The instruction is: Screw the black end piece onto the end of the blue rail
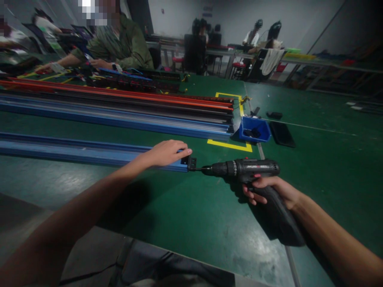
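A long blue metal rail [119, 157] lies across the near part of the table, with a black end piece [193, 162] at its right end. My left hand [169, 152] rests over that end, fingers wrapped across its top. In my right hand [277, 189] is a black cordless drill [254, 168], held by its handle and pointing left. The drill's bit reaches the black end piece; whether it sits in a screw is too small to tell.
Several orange, black and blue rails [179, 119] lie behind. Their right ends are by yellow tape [230, 145] and a blue bin [254, 129] holding dark parts. A black flat device [282, 134] lies beside the bin. A co-worker in a green jacket [134, 44] sits across the table.
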Motion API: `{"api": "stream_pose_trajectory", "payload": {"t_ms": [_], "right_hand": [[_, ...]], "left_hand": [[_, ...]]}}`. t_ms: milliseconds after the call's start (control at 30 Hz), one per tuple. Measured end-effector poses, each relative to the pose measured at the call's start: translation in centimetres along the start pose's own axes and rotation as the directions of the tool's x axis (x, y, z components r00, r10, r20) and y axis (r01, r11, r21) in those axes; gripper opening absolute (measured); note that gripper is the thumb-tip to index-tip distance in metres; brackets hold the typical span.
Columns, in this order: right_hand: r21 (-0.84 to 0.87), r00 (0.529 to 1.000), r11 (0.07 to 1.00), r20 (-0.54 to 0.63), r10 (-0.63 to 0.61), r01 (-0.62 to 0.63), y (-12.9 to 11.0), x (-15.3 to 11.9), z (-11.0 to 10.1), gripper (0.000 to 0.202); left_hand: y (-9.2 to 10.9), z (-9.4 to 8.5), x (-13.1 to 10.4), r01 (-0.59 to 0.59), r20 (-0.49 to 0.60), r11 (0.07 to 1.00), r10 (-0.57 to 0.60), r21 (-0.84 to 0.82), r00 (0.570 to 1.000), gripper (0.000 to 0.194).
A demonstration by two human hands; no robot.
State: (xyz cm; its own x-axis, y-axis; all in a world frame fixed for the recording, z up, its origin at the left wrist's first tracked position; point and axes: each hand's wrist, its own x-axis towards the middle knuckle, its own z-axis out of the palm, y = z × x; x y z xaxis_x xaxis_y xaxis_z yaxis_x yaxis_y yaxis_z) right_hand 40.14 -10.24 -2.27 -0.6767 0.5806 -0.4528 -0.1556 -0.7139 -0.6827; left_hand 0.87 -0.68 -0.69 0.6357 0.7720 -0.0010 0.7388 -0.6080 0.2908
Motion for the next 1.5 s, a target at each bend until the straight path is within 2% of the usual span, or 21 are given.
{"api": "stream_pose_trajectory", "payload": {"t_ms": [267, 533, 1500], "right_hand": [[0.025, 0.999, 0.999, 0.025, 0.021, -0.022, -0.05, 0.09, -0.31, 0.024], [0.006, 0.999, 1.0, 0.033, -0.006, 0.006, 0.1, 0.11, -0.42, 0.022], [0.049, 1.0, 0.999, 0.014, 0.01, -0.01, -0.08, 0.22, -0.13, 0.024]], "left_hand": [[-0.04, 0.03, 0.04, 0.019, 0.003, 1.0, -0.019, 0.009, 1.0, 0.056], [-0.13, 0.09, 0.0, 0.012, -0.013, 1.0, -0.012, -0.006, 1.0, 0.056], [-0.39, 0.27, 0.1, 0.018, 0.002, 1.0, -0.018, 0.015, 1.0, 0.058]]}}
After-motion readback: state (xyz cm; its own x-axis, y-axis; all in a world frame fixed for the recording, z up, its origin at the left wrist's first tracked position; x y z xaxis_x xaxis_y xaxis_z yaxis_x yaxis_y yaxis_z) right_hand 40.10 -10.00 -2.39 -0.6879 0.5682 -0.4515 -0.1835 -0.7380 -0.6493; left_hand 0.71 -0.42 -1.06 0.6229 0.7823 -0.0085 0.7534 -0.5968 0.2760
